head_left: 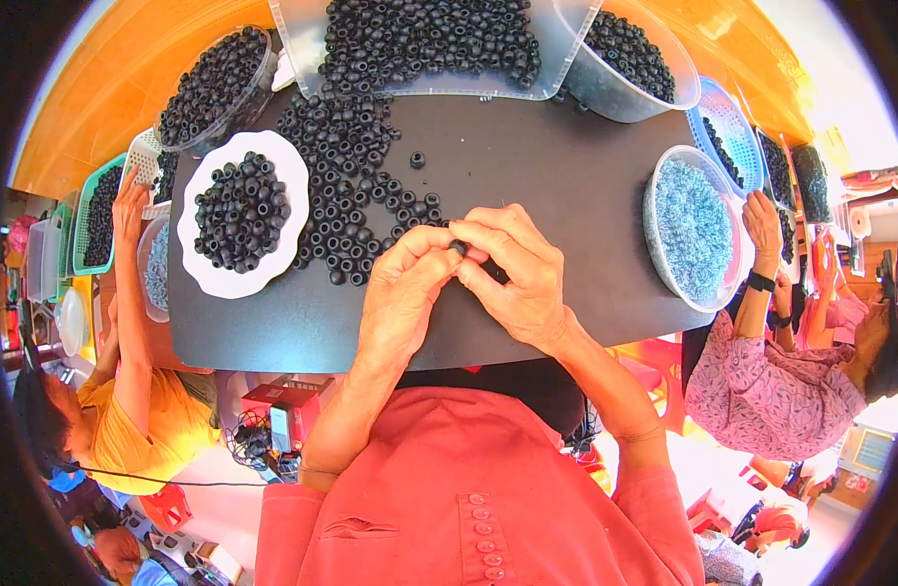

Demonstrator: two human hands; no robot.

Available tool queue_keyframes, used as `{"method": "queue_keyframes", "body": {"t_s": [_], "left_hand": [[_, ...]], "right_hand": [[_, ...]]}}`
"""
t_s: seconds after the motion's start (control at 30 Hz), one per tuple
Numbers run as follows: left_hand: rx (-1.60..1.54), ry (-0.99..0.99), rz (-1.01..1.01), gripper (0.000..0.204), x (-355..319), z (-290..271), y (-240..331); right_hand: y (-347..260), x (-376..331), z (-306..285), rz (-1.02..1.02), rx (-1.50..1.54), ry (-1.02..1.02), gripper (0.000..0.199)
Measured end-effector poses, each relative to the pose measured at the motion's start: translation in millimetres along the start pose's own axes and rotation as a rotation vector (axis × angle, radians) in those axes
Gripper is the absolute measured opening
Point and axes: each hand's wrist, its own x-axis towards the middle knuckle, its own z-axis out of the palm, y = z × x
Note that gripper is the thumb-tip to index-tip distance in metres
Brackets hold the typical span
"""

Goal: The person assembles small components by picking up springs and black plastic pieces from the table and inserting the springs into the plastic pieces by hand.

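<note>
Near the middle of the table's front part, my left hand (400, 298) and my right hand (520, 276) meet fingertip to fingertip. Between them they pinch one small black ring-shaped piece (458, 248), mostly covered by the fingers. Just beyond my left hand lies a loose spread of the same black ring-shaped pieces (343, 220), each with a hole. A white scalloped plate (191, 244) heaped with more of them stands to the left. Whether anything else is inside the piece I hold is hidden.
A clear bin (556, 78) of black pieces lies open at the far edge, with round tubs (683, 96) (263, 88) of them beside it. At the right stands a tub (654, 234) of small light-blue pieces. Co-workers' arms (131, 293) (758, 254) reach in at both sides.
</note>
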Motion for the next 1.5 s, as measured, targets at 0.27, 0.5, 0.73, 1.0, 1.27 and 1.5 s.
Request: {"method": "queue_keyframes", "body": {"t_s": [0.27,0.5,0.73,1.0,1.27,1.5], "left_hand": [[-0.036,-0.019,-0.045,0.014,1.9,0.0,3.2],[-0.064,-0.045,-0.044,0.013,-0.7,-2.8,1.4],[0.021,-0.031,0.009,0.018,-1.4,3.8,-2.1],[-0.019,-0.119,-0.035,0.016,-0.8,3.7,-3.4],[-0.039,-0.089,-0.056,0.015,-5.7,-3.2,-8.3],[0.068,-0.025,-0.098,0.015,-7.5,2.5,-3.4]], "right_hand": [[-0.9,0.3,3.3,0.013,-0.008,-0.009,0.036],[2.7,-3.2,2.5,-0.030,-0.068,-0.005,0.039],[2.7,14.5,-31.5,-0.026,-0.257,0.017,0.019],[66.0,117.9,-159.9,-0.126,-0.879,0.395,0.023],[39.9,93.0,-17.0,0.003,-0.162,-0.247,0.022],[57.6,92.0,15.3,-0.029,-0.231,-0.405,0.024]]}}
